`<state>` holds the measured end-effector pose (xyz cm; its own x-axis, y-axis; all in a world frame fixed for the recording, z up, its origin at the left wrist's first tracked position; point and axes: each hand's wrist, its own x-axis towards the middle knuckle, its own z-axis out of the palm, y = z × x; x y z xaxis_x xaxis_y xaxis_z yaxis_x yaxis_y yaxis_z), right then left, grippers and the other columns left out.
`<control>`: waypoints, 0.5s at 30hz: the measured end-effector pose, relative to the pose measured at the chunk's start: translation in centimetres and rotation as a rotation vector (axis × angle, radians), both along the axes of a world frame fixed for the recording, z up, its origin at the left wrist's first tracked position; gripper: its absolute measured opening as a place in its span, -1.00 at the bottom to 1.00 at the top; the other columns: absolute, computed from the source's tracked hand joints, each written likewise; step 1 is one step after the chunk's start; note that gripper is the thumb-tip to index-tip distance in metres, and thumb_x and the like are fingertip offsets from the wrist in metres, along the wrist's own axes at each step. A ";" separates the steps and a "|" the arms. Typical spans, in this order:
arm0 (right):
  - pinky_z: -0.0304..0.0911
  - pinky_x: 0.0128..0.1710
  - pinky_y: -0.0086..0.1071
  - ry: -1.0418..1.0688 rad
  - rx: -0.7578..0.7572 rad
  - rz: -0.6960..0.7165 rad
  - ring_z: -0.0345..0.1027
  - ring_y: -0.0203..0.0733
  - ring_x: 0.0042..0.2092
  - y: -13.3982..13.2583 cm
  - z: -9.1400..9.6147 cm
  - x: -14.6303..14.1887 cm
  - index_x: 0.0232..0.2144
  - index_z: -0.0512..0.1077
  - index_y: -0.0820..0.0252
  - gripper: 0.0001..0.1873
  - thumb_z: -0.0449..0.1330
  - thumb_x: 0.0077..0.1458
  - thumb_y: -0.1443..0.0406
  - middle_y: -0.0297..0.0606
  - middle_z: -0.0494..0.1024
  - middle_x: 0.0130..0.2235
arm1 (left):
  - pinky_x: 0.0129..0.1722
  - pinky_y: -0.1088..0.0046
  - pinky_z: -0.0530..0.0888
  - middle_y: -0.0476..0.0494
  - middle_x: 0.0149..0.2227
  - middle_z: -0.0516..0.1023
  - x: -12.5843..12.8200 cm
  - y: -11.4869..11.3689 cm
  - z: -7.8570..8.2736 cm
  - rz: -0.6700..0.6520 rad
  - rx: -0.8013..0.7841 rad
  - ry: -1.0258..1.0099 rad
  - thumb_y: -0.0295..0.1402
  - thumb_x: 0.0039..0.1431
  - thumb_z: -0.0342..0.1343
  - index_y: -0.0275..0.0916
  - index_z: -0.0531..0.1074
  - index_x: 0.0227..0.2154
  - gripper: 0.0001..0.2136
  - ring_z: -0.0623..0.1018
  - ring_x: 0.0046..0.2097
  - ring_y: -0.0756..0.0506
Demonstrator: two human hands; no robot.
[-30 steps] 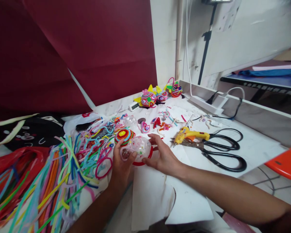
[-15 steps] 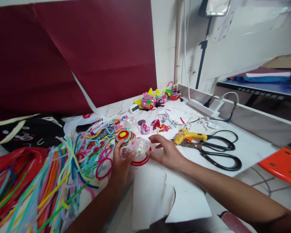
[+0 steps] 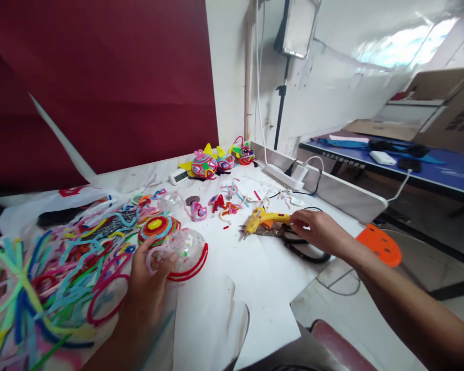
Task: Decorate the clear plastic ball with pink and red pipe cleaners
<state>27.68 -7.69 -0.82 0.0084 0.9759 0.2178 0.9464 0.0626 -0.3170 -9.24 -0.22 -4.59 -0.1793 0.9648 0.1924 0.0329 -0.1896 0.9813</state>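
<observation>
My left hand (image 3: pixel 152 275) is closed round the near left side of a clear plastic ball (image 3: pixel 191 242). Red pipe cleaner runs in a double band along the ball's lower edge, and a pale pink loop (image 3: pixel 152 259) sits by my fingers. Touching the ball's left side is a disc of coiled pipe cleaner (image 3: pixel 158 226) with a yellow centre. On the right, my right hand (image 3: pixel 313 225) has its fingers curled on the handle end of a yellow glue gun (image 3: pixel 266 217). Beneath the glue gun lie black-handled scissors (image 3: pixel 307 252), partly hidden by that hand.
Loose pipe cleaners (image 3: pixel 77 278) heap on the left. Finished colourful fish-like ornaments (image 3: pixel 204 165) stand at the back beside a small digital display (image 3: pixel 178 176). Small decorated pieces (image 3: pixel 198 211) lie mid-table. A power strip (image 3: pixel 284 176) runs along the raised right edge; an orange stool (image 3: pixel 379 245) stands beyond.
My right hand has left the ball's right side and moved right to the glue gun. The left hand stays on the ball. The view has turned right.
</observation>
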 end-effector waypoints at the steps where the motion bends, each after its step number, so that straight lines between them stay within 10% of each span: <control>1: 0.22 -0.38 -0.35 -0.004 0.001 -0.034 0.41 -0.16 -0.38 0.2 -0.4 0.6 -0.35 0.48 0.15 -0.82 0.06 0.12 0.35 -0.20 0.57 -0.37 | -0.34 0.41 0.47 -0.07 -0.24 0.46 0.0 0.0 0.1 0.008 -0.062 -0.024 -0.26 -0.12 0.33 -0.11 0.38 0.00 -0.46 0.48 -0.28 -0.08; 8: 0.31 -0.15 -0.28 0.013 0.050 0.076 0.45 -0.07 -0.14 3.1 -1.6 2.2 -0.16 0.49 0.27 -0.69 0.03 0.08 0.39 -0.03 0.55 -0.12 | -0.27 0.43 0.43 -0.07 -0.17 0.44 0.2 -0.3 0.2 -0.008 -0.201 -0.113 -0.25 -0.16 0.35 -0.08 0.33 0.04 -0.38 0.46 -0.21 -0.08; 15: 0.30 -0.09 -0.22 -0.010 -0.242 0.247 0.44 0.02 -0.09 5.4 -0.4 1.0 -0.04 0.45 0.23 -0.59 -0.01 0.17 0.19 -0.05 0.55 -0.06 | -0.11 0.41 0.38 -0.08 -0.08 0.43 0.1 -1.0 0.0 -0.062 -0.139 -0.102 -0.23 -0.14 0.35 -0.13 0.28 0.10 -0.32 0.46 -0.12 -0.07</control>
